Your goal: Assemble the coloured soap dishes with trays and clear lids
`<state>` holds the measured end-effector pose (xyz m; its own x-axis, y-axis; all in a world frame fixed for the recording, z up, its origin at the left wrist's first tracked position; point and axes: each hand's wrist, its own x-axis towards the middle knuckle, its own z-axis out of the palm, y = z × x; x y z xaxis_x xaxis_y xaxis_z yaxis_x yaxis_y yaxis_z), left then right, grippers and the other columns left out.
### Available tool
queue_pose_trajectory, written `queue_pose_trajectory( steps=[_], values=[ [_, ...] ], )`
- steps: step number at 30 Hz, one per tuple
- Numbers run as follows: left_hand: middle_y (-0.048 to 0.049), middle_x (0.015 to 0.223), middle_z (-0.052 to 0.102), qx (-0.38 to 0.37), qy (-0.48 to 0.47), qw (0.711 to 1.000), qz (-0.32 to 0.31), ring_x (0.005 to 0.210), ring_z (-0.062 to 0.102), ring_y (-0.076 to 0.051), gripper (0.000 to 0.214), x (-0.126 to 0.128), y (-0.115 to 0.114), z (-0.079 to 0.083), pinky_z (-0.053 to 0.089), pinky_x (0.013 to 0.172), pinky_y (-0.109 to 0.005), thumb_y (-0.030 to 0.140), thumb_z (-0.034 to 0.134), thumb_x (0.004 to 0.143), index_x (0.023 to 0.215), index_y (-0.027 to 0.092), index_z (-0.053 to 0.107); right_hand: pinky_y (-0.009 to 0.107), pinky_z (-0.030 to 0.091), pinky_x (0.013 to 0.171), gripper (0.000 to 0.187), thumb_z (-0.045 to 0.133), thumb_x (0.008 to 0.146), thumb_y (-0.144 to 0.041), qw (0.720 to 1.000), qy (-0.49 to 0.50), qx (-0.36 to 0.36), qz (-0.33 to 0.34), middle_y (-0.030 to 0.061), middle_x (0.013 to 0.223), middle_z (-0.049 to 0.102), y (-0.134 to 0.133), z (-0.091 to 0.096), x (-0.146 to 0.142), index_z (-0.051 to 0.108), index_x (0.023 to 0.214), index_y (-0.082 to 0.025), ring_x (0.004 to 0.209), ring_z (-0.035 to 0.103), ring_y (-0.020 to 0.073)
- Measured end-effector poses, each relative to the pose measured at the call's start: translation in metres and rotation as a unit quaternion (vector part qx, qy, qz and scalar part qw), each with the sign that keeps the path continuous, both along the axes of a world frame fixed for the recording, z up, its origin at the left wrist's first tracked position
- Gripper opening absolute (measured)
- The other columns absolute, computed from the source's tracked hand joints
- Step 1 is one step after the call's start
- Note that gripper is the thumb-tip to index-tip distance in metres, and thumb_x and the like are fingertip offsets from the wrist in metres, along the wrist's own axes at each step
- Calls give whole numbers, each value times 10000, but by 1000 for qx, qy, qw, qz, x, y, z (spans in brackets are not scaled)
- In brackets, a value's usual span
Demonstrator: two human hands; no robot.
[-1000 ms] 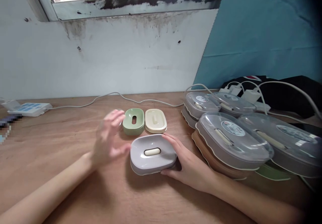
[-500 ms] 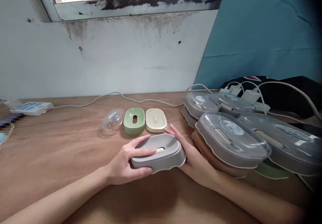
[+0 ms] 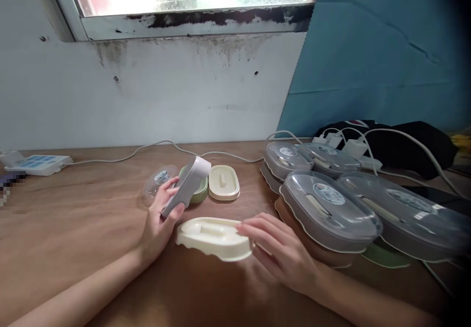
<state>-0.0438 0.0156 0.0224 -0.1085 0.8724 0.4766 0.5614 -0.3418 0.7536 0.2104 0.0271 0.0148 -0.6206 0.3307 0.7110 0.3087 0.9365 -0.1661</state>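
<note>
My left hand (image 3: pixel 160 221) grips a grey plastic cover (image 3: pixel 187 184), tilted steeply on its side above the table. Fingers of my right hand (image 3: pixel 277 246) close on the right end of a cream scalloped tray (image 3: pixel 217 238) with a raised bar in its middle. Behind the grey cover, a green box (image 3: pixel 199 193) is partly hidden. A smaller cream tray (image 3: pixel 224 182) lies beside it on the right. To the left rests a clear lid (image 3: pixel 156 182) with a round label, partly behind my left fingers.
Stacked lidded containers (image 3: pixel 329 209) stand at the right. A thin white cable (image 3: pixel 206 151) runs along the back of the table to a white power strip (image 3: pixel 40 164) at left. Plugs (image 3: pixel 355 148) and a black cloth bag (image 3: pixel 408 140) sit at the back right.
The grey cover has come off the scalloped cream tray. My left hand has lifted it left and tipped it up, while the tray is now exposed in my right hand.
</note>
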Motion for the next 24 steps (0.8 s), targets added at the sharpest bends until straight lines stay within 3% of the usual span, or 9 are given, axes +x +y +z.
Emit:
queue_pose_trajectory(
  steps=[4,7,11,15,19,24],
  values=[
    [-84,1295,427,56,170,981,75,1189,427,-287,306,-11,28,21,365,982,-407,456,502,799,936,199,595,280,415,552,187,452,900,-237,992,-50,65,99,65,782,649,-3,7,-5,547,1030,-142,634,532,146],
    [-144,1308,398,7,307,945,110,1187,387,-336,420,-8,53,25,362,969,-453,528,493,798,949,158,623,278,354,511,181,490,886,-246,981,-105,96,129,45,744,640,-8,9,-9,568,1005,-135,581,496,133],
    [-212,1242,467,-63,383,918,79,1093,432,-412,610,1,67,18,412,855,-520,649,522,708,976,119,661,276,354,517,200,505,887,-259,975,-145,89,143,39,758,643,-13,8,-13,587,998,-114,592,495,127],
    [-212,1214,506,-76,431,898,47,1027,473,-401,604,-1,64,20,418,811,-510,636,478,735,1020,137,666,264,382,561,159,493,894,-202,970,-174,65,156,43,777,647,-11,4,-14,606,948,-104,651,524,128],
    [-196,1249,494,-58,468,881,15,1129,407,-391,458,-8,65,27,311,909,-556,489,413,814,986,151,672,273,371,558,141,474,896,-151,974,-170,45,145,31,772,646,-10,2,-14,605,867,-110,660,512,126],
    [-153,1296,468,-37,486,872,-34,1249,314,-315,394,-11,69,28,186,1019,-510,416,373,856,963,157,650,284,361,548,105,500,880,-163,977,-160,37,135,30,792,645,-10,2,-11,594,870,-117,658,486,132]
  ],
)
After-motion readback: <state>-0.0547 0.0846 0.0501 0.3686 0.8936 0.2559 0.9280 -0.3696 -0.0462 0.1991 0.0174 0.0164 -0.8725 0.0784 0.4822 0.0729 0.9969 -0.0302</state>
